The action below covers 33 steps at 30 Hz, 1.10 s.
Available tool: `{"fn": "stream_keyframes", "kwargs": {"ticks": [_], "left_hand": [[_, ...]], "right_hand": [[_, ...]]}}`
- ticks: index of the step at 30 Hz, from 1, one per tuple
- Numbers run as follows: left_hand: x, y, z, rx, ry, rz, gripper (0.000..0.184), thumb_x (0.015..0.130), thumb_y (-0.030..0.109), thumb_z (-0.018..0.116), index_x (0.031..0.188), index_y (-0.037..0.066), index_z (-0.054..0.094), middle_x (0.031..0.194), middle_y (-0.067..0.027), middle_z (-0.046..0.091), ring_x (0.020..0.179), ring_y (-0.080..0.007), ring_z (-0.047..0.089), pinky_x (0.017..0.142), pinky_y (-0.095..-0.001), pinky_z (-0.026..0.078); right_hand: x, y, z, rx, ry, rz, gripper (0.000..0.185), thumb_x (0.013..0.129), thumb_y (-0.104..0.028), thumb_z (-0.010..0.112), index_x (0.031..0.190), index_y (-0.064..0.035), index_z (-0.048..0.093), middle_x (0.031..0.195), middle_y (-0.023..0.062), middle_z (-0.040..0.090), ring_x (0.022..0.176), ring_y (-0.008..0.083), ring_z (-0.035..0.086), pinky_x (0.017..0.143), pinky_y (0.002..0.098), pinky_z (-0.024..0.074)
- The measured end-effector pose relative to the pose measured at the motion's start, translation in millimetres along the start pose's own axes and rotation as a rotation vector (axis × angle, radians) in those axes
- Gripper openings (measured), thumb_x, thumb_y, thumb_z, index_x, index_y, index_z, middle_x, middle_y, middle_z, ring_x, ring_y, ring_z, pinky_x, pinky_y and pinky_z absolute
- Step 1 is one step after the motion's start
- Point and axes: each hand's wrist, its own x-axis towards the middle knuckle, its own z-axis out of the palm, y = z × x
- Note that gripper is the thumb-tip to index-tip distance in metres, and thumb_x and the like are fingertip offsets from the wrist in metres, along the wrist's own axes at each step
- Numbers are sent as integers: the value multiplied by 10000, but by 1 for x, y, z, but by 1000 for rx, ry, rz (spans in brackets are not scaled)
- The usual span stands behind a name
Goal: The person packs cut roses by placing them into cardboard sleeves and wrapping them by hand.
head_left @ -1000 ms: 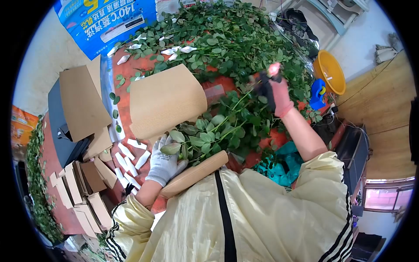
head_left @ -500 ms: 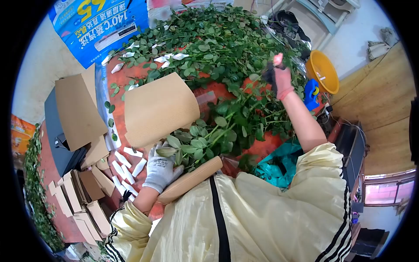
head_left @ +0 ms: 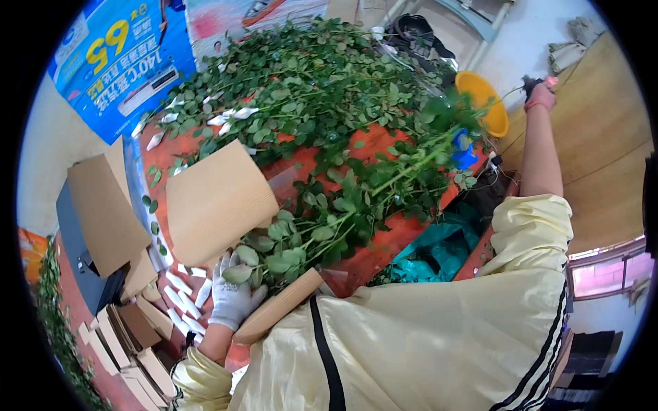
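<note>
My left hand, in a pale grey glove, lies flat with its thumb apart beside leafy rose stems. It rests between a corrugated cardboard sheet and its rolled near edge; leaves cover some fingertips. Far out to the right, my right hand, in a pink and dark glove, is closed around a thin rose stem. That stem runs leftward toward blurred leaves. A small pink patch shows at the top of this hand, too unclear to name.
A big heap of leafy stems covers the back of the red table. White foam sleeves lie left of my left hand. Cardboard pieces stand farther left. A yellow basin, blue tape dispenser and teal plastic bag are rightward.
My right hand has swung outward to the right, away from the heap, drawing a stem along. My left hand stays beside the cardboard. The view has shifted to the right.
</note>
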Motion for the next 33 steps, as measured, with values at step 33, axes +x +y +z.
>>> {"fn": "stream_keyframes", "kwargs": {"ticks": [33], "left_hand": [[2,5,-16,-8,-105,45,549,775,464,551,1006,-33,569,1122,-229,500,1074,-399,430,946,-488,316]], "right_hand": [[-399,-34,-437,-605,-840,-128,541,740,-11,611,1259,4,458,1069,97,582,960,190,553,852,300,442]]}}
